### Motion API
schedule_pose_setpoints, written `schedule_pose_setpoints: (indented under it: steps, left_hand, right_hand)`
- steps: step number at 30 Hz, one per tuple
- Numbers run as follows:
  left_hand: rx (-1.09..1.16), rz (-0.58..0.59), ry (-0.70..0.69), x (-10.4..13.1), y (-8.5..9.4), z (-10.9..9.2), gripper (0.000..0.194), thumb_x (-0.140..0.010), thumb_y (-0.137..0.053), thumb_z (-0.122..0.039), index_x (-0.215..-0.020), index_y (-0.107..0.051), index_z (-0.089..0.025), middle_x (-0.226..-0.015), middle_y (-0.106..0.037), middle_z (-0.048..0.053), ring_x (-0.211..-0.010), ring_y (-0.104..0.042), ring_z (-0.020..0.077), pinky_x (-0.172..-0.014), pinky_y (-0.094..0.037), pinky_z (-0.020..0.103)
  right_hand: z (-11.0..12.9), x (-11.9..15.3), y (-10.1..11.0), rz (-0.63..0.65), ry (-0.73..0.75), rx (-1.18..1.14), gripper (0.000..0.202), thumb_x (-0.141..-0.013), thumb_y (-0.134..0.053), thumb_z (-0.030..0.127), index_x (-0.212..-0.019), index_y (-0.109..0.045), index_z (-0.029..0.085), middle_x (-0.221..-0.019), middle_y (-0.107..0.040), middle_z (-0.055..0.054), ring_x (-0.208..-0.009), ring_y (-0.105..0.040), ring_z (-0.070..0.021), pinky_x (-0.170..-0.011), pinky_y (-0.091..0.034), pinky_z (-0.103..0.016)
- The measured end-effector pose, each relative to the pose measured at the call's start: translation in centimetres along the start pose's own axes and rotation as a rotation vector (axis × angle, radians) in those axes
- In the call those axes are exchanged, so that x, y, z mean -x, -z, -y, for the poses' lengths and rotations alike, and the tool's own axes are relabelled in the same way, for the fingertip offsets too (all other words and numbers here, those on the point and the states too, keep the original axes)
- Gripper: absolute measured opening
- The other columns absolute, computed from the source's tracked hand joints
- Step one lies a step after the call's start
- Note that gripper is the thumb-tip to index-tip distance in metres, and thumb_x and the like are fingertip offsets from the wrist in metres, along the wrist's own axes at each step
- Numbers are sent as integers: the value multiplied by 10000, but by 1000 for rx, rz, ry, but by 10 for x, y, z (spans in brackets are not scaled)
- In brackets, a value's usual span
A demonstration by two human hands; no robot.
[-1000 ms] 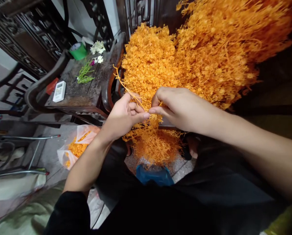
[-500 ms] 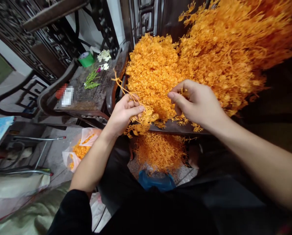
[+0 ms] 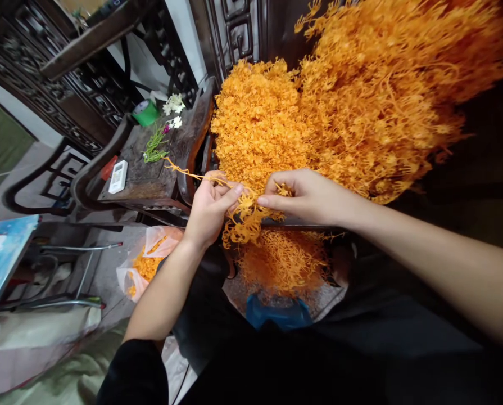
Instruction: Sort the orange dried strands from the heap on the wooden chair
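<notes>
My left hand [image 3: 212, 208] is closed round the stems of a small bunch of orange plastic flower sprigs [image 3: 241, 228]. Its thin stems stick out to the left, and the blossoms hang below the fingers. Close by on the right, my right hand [image 3: 297, 194] is closed, thumb against index finger, at the edge of the bunch. Small orange pieces show between its fingers; they look like a sprig. Behind both hands rises a big heap of orange plastic flowers [image 3: 259, 118] on a dark wooden seat. A larger mass of orange sprigs [image 3: 386, 101] stands to its right.
A dark wooden side table [image 3: 145, 180] at left bears green tape [image 3: 145, 112], green stems [image 3: 155, 145], white flowers [image 3: 174, 104] and a white remote [image 3: 118, 176]. Below are a pink bag [image 3: 127, 275] with orange pieces, a pile of orange stems [image 3: 282, 261] and a blue container [image 3: 279, 312].
My right hand has moved left and down to the bunch in my left hand. The stems in my left hand now point more to the left. The view has shifted slightly.
</notes>
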State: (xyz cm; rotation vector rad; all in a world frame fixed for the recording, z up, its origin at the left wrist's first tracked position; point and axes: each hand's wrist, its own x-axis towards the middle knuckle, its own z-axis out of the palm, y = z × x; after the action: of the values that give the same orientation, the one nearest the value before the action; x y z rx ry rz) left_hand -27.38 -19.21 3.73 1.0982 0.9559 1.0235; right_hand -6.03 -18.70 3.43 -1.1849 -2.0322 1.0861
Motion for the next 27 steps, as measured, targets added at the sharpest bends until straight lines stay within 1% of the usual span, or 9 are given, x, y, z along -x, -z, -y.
schedule_pose_setpoints:
  steps: [3, 5, 9, 12, 15, 18, 21, 25, 27]
  left_hand:
    - [-21, -29, 48, 1, 5, -1, 590, -739, -819, -346, -1065, -350, -203, -863, -666, -13, -653, -609, 32, -619, -450, 143]
    - [-21, -37, 61, 2, 5, 1, 593, -726, -834, -331, -1056, -359, -199, -847, -658, -22, -635, -600, 23, -603, -443, 136]
    - [-30, -18, 61, 4, -1, 7, 563, -749, -825, -339, -1026, -358, -194, -706, -578, -70, -502, -499, 3, -510, -338, 133]
    - [-31, 11, 84, 4, -6, 9, 571, -761, -820, -397, -1037, -366, -187, -658, -575, -60, -533, -549, 37, -541, -387, 149]
    - [-5, 73, 134, 5, -9, 7, 591, -760, -820, -429, -1087, -396, -180, -763, -642, -20, -669, -628, 56, -640, -480, 166]
    - [-15, 156, 195, 6, -9, 6, 653, -707, -866, -370, -1142, -414, -188, -892, -675, -7, -754, -653, 53, -670, -497, 159]
    - [-63, 188, 228, 6, -10, 3, 685, -651, -896, -266, -1121, -406, -178, -858, -682, -15, -719, -651, 48, -668, -483, 149]
    - [-81, 184, 198, 1, -10, -6, 674, -656, -869, -201, -1155, -417, -159, -827, -686, -17, -660, -638, 38, -672, -477, 162]
    - [-117, 251, 242, -1, -8, -8, 660, -665, -844, -167, -1181, -433, -143, -807, -676, -14, -632, -620, 34, -643, -451, 164]
  right_hand:
    - [-1, 4, 5, -69, 2, 50, 390, -922, -651, 550, -824, -672, 173, -719, -616, -23, -662, -510, -142, -644, -369, -306]
    - [0, 9, 1, -128, 19, 71, 380, -932, -650, 544, -845, -696, 177, -724, -629, -24, -655, -522, -142, -644, -384, -306]
    - [0, 19, -16, -219, 248, 164, 309, -935, -691, 483, -980, -727, 179, -884, -729, -34, -713, -625, -155, -698, -463, -307]
    - [-6, 21, -26, -290, 421, 279, 301, -968, -677, 370, -1174, -685, 150, -1099, -750, -77, -918, -700, -190, -807, -504, -315]
    - [-11, 19, -26, -329, 458, 279, 173, -1004, -626, 292, -1087, -667, 147, -1021, -747, -72, -879, -698, -172, -762, -497, -293]
    - [-10, 19, -22, -376, 391, 250, 118, -972, -657, 270, -932, -630, 163, -838, -700, -36, -714, -632, -142, -650, -449, -278]
    - [-5, 23, -20, -393, 231, 187, 187, -934, -687, 326, -867, -597, 177, -710, -626, -8, -589, -523, -125, -575, -375, -284]
    - [-3, 26, -11, -434, 29, 45, 298, -895, -699, 443, -808, -567, 190, -714, -607, -32, -641, -528, -156, -608, -375, -310]
    - [-7, 24, 4, -538, -36, -82, 349, -861, -739, 466, -787, -521, 204, -672, -575, -33, -602, -522, -162, -585, -377, -327]
